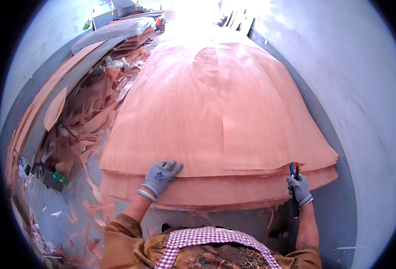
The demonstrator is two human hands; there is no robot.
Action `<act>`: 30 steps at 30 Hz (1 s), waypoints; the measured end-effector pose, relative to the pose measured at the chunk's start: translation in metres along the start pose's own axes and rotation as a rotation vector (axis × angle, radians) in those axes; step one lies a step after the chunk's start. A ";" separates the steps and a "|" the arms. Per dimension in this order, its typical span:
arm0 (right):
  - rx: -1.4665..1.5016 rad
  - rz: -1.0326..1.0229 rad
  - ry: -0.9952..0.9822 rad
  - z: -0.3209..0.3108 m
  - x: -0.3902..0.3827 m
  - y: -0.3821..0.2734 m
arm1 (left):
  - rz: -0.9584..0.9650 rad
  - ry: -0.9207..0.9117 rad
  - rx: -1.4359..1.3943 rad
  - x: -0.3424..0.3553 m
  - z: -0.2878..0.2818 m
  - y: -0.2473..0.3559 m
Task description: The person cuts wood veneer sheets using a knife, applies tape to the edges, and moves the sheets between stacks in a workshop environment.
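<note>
A wide stack of thin pinkish wood veneer sheets (175, 121) stretches away in front of me. My left hand (160, 177), in a grey glove, lies on the near edge of the upper sheets, left of the middle, with its fingers spread and nothing visible in them. At the right part of the same edge my right hand (300, 189), also gloved, is closed around a slim black-and-blue hand tool (295, 208). The tool's upper end meets the sheet edge beside a small raised flap of veneer (299, 164). Its exact kind I cannot make out.
Torn veneer scraps (95, 107) pile up along the left, with a green plastic bottle (60, 178) on the floor near them. Long boards (54, 83) line the left wall. Close by on the right runs a pale wall (350, 89). Lower layers (207, 190) jut out toward me.
</note>
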State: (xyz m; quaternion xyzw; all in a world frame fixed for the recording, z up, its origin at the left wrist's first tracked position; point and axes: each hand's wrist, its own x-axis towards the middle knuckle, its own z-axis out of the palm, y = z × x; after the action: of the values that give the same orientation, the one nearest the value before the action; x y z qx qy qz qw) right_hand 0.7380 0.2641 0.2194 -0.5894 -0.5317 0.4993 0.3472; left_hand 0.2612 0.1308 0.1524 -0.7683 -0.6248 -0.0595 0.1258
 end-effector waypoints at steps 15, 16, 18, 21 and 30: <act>-0.260 0.035 0.343 -0.167 0.037 0.078 | -0.036 -0.044 -0.053 -0.005 0.011 -0.002; -0.275 0.098 0.370 -0.192 0.022 0.092 | -0.029 -0.046 -0.057 -0.005 0.013 -0.003; -0.459 0.093 0.401 -0.269 -0.011 0.147 | -0.008 -0.036 -0.079 0.007 0.022 0.003; -0.458 0.236 0.459 -0.286 -0.056 0.170 | -0.013 -0.028 -0.043 0.008 0.019 0.003; -0.369 0.106 0.415 -0.333 -0.106 0.104 | 0.095 0.026 -0.041 -0.012 0.027 -0.013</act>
State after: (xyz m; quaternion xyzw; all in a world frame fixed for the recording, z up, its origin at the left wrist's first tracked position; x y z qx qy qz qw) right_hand 1.0929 0.1811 0.2316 -0.7592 -0.4996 0.2803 0.3091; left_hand 0.2446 0.1292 0.1245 -0.7988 -0.5844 -0.0764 0.1208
